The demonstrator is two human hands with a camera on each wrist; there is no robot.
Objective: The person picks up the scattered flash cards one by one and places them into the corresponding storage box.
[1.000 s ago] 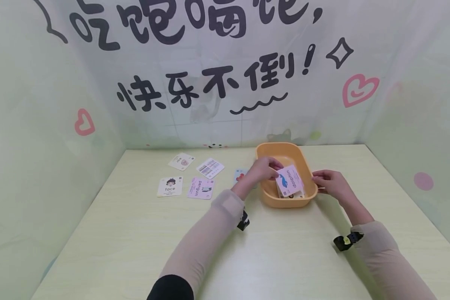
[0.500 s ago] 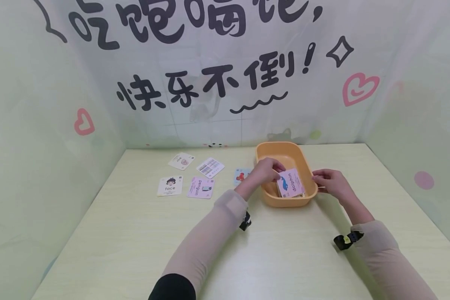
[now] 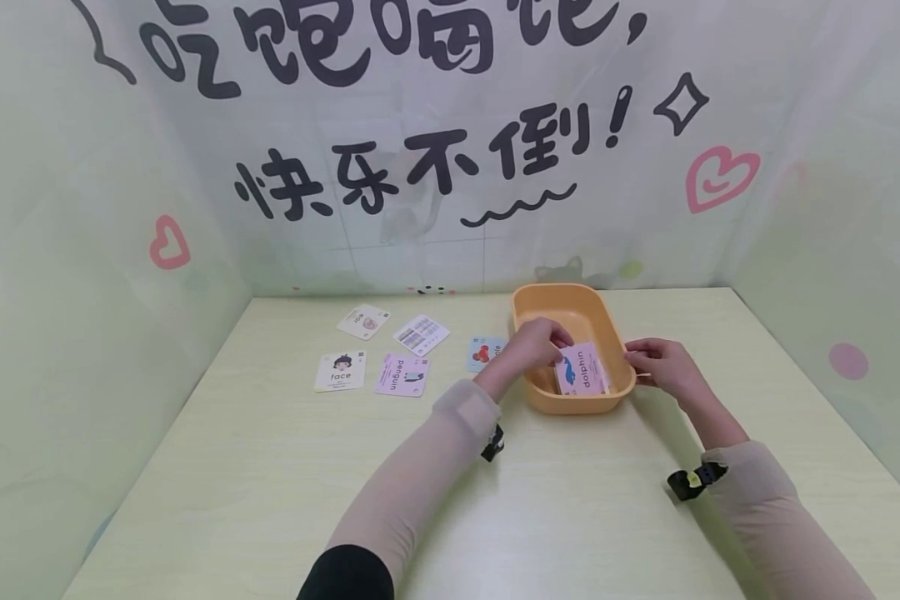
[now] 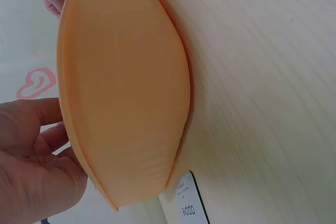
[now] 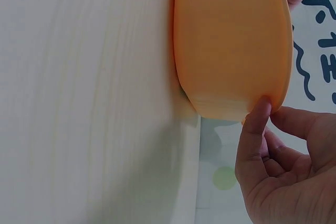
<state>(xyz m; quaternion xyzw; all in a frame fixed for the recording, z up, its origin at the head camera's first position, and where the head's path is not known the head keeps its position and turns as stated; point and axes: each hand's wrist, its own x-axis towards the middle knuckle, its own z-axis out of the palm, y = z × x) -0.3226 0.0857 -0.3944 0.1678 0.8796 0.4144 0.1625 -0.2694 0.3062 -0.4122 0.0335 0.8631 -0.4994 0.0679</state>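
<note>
While your sleeves (image 3: 412, 467) stretch over the pale counter (image 3: 330, 517), here's the near end of the orange tub (image 3: 577, 406), and the dolphin card (image 3: 581, 371) is inside it, on top of other cards. Your right grip (image 3: 663, 364) pinches the rim, presumably to keep the tub from sliding. And in over the opposite side, your left grip (image 3: 536, 343) appears to pinch the card's far-left corner, a hold that likely lets it lie flat! Out on your left, the penguin card (image 3: 397, 377) and face card (image 3: 340, 379) sit apart, so both can be read. The apple card (image 3: 483, 354) is just beside the tub; your arm covers part of its word from above, but the left wrist view catches it. That view loses your left fingertips behind the tub's wall; the right wrist view shows the rim pinch far better. Farther back, an ear card (image 3: 363, 322), a printed card (image 3: 421, 335), then the lettered backdrop (image 3: 420, 250).
</note>
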